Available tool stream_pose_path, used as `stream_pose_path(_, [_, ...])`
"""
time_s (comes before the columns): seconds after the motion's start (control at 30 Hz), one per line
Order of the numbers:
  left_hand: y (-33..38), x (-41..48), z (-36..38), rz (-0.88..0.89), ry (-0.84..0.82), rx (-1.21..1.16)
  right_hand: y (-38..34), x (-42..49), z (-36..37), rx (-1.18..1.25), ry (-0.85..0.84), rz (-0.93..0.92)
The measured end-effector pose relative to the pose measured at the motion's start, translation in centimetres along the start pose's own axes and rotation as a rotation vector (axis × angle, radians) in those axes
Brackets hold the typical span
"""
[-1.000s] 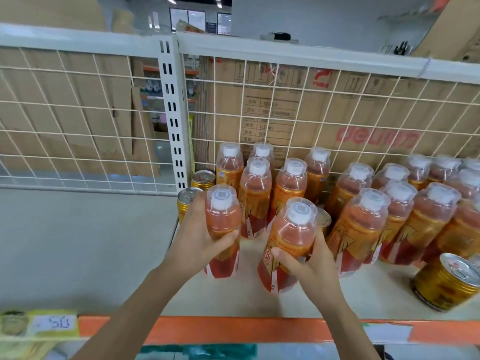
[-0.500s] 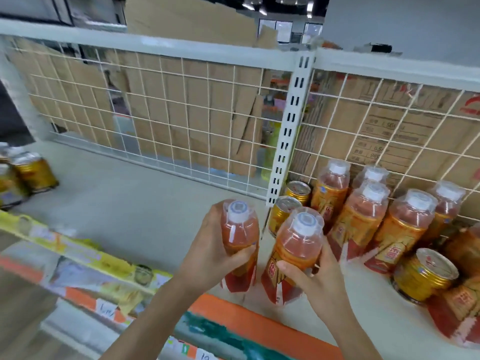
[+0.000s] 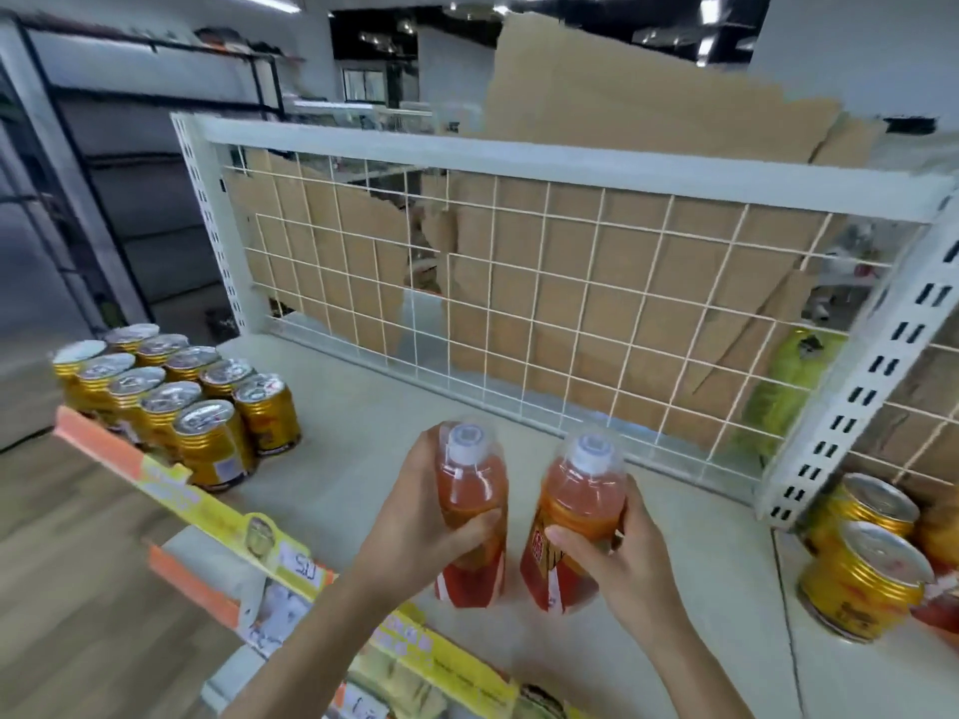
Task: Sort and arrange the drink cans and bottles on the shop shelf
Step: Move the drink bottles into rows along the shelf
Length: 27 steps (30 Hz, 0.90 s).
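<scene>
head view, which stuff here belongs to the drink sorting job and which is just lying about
Belongs to the job: left bottle, gripped by the left hand; right bottle, gripped by the right hand; block of gold cans on the left; two gold cans on the right; shelf.
Just lying about: cardboard at the back; blurred green thing beside it; price labels.
</scene>
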<state>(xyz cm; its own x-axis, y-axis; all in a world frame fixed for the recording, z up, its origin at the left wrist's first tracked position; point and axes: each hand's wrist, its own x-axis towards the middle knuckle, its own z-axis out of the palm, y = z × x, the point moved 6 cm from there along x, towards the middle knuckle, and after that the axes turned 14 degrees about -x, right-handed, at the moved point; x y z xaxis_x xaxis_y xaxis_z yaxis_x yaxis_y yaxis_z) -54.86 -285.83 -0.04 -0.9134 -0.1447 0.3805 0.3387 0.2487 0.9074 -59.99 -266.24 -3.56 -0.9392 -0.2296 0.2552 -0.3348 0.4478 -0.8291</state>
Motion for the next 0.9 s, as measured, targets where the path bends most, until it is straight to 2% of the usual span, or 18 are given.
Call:
stream_pose_path(0.4, [-3.9,3.0,-13.5,-0.015,0.091,0.050,-5.5,7.9,14.2,0.022,-0.091,-0.054])
stream_pose_path(0.67, [-3.4,2.4,-16.4,0.017,0.147,0.037,-8.1,11.1,20.1,0.075,-0.215,-0.093])
stream_pose_path(0.77, [-3.7,2.0,-17.6,-0.017,0.196,0.044,-8.7,11.8,21.6,0.086,-0.254,-0.107])
stream_pose_path(0.9, [-4.0,1.8,-18.1,-0.034,0.183,0.043,-9.2,12.4,22.9,0.112,-0.313,-0.112])
